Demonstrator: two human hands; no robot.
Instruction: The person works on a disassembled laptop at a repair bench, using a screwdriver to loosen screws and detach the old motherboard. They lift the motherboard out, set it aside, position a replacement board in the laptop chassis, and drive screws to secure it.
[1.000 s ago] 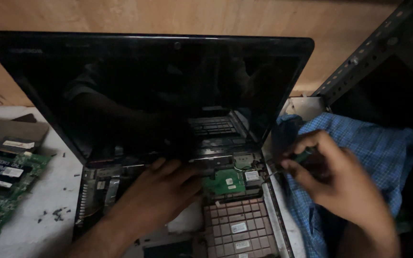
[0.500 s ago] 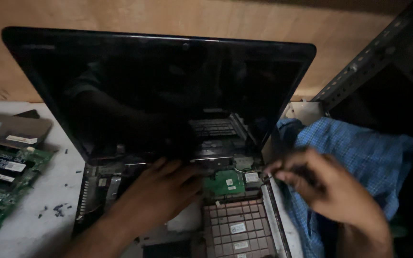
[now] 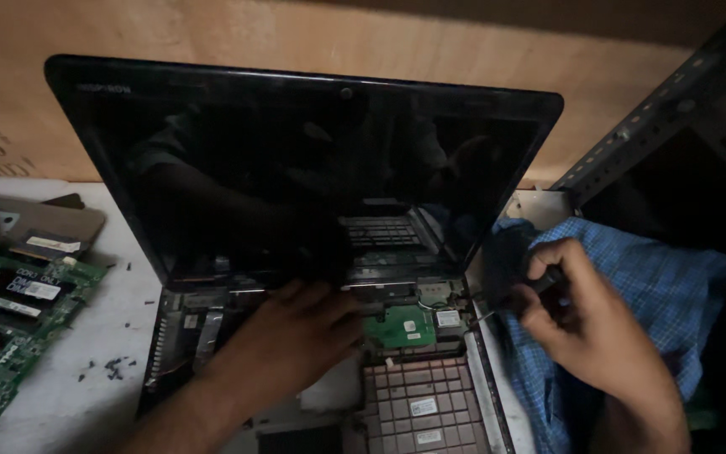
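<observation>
A person worked over an opened laptop [image 3: 313, 252] on a pale bench [image 3: 86, 395], its keyboard deck removed and its dark screen [image 3: 296, 168] tilted back toward a wooden wall [image 3: 296, 34].

The left hand [image 3: 283, 340] lay flat, fingers spread and gripping nothing, pressed on the bare chassis just below the hinge line. The right hand [image 3: 586, 324] was clenched round the dark handle of a screwdriver [image 3: 510, 303], held just off the laptop's right edge.

The tool's thin shaft ran nearly level, pointing left and slightly downward toward the machine's right hinge corner, with its tip close beside a small green board [image 3: 401, 326] and a white-labelled part [image 3: 448, 319]. The right hand was plainly the nearer of the two to that corner; the left sat on the other side of the green board, toward the middle of the chassis. (Whether the tip touched a screw could not be told in the dim light.)

A brownish ribbed panel [image 3: 426, 408] lay below the green board. A blue checked cloth [image 3: 632, 277] was bunched under the right hand. At far left sat a green circuit board [image 3: 10, 311], with loose dark screws [image 3: 111, 367] scattered between it and the laptop. A slotted metal rack upright [image 3: 657, 118] rose at right.
</observation>
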